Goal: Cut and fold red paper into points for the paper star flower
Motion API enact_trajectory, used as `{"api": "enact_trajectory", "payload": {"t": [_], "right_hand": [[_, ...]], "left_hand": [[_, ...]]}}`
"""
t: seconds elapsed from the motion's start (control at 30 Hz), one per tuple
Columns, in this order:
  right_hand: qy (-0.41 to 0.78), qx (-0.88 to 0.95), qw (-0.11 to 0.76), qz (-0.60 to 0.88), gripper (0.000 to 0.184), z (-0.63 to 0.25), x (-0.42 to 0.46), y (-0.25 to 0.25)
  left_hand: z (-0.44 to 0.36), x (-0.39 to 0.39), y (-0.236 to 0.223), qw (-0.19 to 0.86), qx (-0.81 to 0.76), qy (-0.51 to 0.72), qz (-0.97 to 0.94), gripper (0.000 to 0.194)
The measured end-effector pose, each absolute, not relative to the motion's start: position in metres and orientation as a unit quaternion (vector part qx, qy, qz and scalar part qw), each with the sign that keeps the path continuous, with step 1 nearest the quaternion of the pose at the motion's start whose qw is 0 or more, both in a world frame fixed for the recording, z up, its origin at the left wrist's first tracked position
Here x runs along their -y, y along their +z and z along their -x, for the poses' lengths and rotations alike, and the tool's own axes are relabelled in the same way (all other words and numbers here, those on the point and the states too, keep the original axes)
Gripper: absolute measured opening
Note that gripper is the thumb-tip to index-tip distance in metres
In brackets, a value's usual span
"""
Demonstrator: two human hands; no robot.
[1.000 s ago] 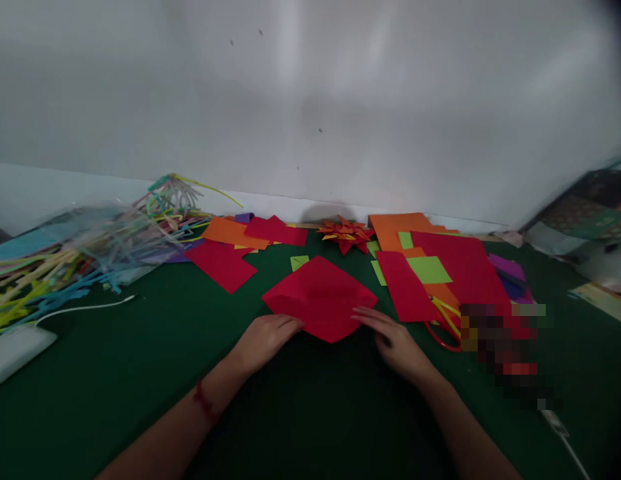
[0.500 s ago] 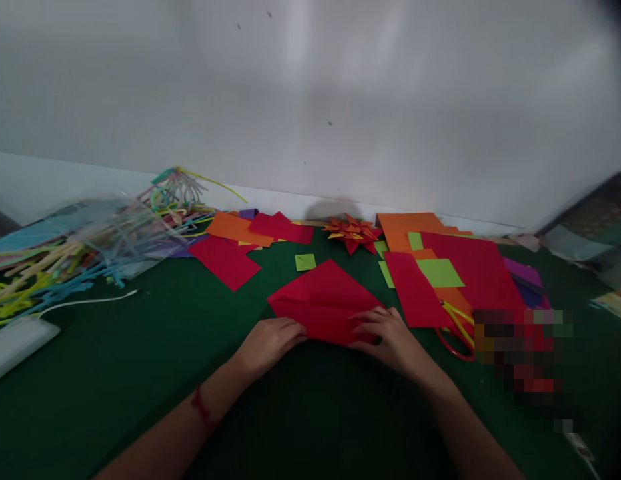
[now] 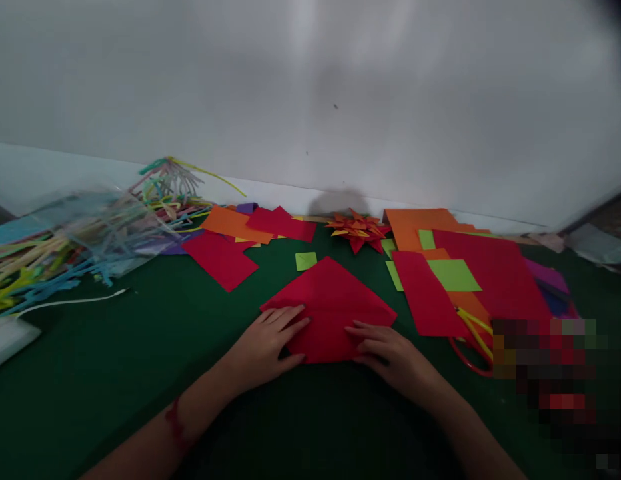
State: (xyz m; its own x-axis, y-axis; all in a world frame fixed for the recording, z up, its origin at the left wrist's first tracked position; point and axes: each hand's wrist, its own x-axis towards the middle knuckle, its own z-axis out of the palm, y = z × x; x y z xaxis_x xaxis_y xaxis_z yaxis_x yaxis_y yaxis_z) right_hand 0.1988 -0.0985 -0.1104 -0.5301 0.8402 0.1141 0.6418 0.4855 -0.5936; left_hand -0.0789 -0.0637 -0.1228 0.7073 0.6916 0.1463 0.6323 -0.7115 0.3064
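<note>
A red paper square (image 3: 330, 300) lies cornerwise on the green table (image 3: 140, 373) in front of me, with folds across it. My left hand (image 3: 265, 343) lies flat on its near left edge, fingers stretched out towards the middle. Opposite it, my right hand (image 3: 390, 353) presses the near right edge with fingers flat and apart. Neither hand lifts the sheet.
A red and orange folded paper star (image 3: 357, 230) sits by the wall. Red, orange and green sheets (image 3: 450, 273) are spread to the right, with red-handled scissors (image 3: 470, 347) near them. More sheets (image 3: 225, 257), coloured strips (image 3: 65, 247) and a white cable (image 3: 65, 300) lie on the left.
The near corner of the red sheet has been folded in, so the shape now has a flatter near edge. Both hands have moved onto the sheet and spread flat.
</note>
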Motion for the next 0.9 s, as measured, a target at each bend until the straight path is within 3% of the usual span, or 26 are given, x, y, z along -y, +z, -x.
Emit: {"api": "enact_trajectory", "payload": {"t": [0.13,0.3,0.5,0.8,0.9], "right_hand": [[0.248,0.834,0.190,0.454,0.014,-0.199,0.099,-0.113],[0.205,0.847,0.181,0.456,0.013,-0.197,0.101,-0.117],[0.177,0.847,0.194,0.461,0.012,-0.190,0.104,-0.112],[0.173,0.809,0.179,0.533,0.016,-0.179,0.106,-0.104],[0.170,0.798,0.164,0.554,0.016,-0.174,0.106,-0.108]], "left_hand": [[0.086,0.061,-0.127,0.098,-0.389,0.116,-0.909,0.043],[0.077,0.070,-0.123,0.097,-0.455,0.199,-0.862,0.033],[0.048,0.096,-0.117,0.133,-0.392,0.209,-0.886,0.014],[0.047,0.092,-0.128,0.177,-0.457,0.198,-0.849,0.012],[0.046,0.091,-0.130,0.173,-0.478,0.196,-0.838,0.029]]}}
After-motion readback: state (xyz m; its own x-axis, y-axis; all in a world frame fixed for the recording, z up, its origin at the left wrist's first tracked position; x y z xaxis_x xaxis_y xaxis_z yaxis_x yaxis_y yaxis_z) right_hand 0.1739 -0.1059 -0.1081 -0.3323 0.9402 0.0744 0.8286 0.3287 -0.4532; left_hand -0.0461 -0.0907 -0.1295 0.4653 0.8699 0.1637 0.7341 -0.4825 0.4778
